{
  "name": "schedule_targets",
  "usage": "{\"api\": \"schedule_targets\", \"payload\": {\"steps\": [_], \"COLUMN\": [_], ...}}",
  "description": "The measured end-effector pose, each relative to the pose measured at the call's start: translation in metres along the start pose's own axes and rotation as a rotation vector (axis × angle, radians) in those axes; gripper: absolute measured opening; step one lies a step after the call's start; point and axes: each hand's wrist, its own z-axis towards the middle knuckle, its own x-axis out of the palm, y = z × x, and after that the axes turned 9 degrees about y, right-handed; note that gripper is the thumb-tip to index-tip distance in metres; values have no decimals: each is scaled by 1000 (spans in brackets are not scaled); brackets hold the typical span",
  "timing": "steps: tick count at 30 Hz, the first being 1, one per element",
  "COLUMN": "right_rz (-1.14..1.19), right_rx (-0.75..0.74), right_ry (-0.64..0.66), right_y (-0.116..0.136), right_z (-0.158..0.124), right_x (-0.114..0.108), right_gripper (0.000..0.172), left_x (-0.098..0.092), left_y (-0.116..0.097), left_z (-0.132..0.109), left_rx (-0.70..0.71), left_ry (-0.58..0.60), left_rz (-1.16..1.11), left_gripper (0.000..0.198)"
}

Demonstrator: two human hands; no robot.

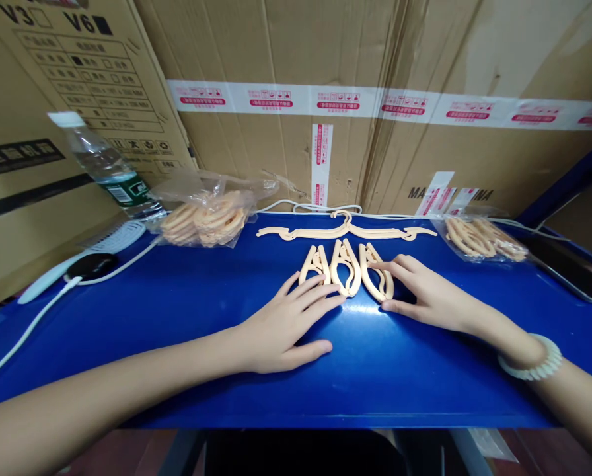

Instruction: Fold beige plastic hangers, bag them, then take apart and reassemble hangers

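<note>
A glossy blue tabletop (425, 390) is bounded at the back by upright brown cardboard (276, 53) and cut off in front by a straight edge. The widest bare stretches are left between the hands and that front edge, and between the left forearm and the things at the far left. At the back, room is narrowed by a thin white cable (286, 203) run along the cardboard.

Three folded cream plastic hangers are lined up side by side at the centre. The leftmost hanger (306, 261) is partly covered by the left hand (281, 324), whose fingers are spread, fingertips beside the lower end of the middle hanger (336, 268). The rightmost hanger (368, 281) is met by the curved right hand (429, 294), forefinger above and thumb at its lower end; whether it is pinched cannot be told.

Behind them, one unfolded cream plastic hanger (320, 233) is laid flat, its hook turned toward the cardboard. Two clear plastic bags of cream pieces are counted, one at left (221, 218), one at right (479, 238). One clear water bottle (127, 188), one pale hairbrush (53, 274), one black disc (92, 266) and one dark phone (573, 268) are also seen.
</note>
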Motion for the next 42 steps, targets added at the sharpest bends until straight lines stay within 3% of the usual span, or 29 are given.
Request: {"api": "schedule_targets", "payload": {"steps": [14, 24, 32, 42], "right_rz": [-54, -62, -99, -120], "right_rx": [2, 13, 20, 45], "right_ry": [-84, -94, -91, -104], "right_y": [6, 8, 8, 13], "right_z": [3, 3, 3, 5], "right_x": [7, 10, 12, 14], "right_gripper": [61, 61, 61, 60], "left_x": [0, -2, 3, 4], "left_y": [0, -3, -2, -6], "left_z": [1, 0, -2, -3], "left_rx": [29, 39, 16, -10], "left_ry": [23, -20, -121, -143], "left_rz": [96, 69, 183, 243], "left_gripper": [67, 68, 61, 56]}}
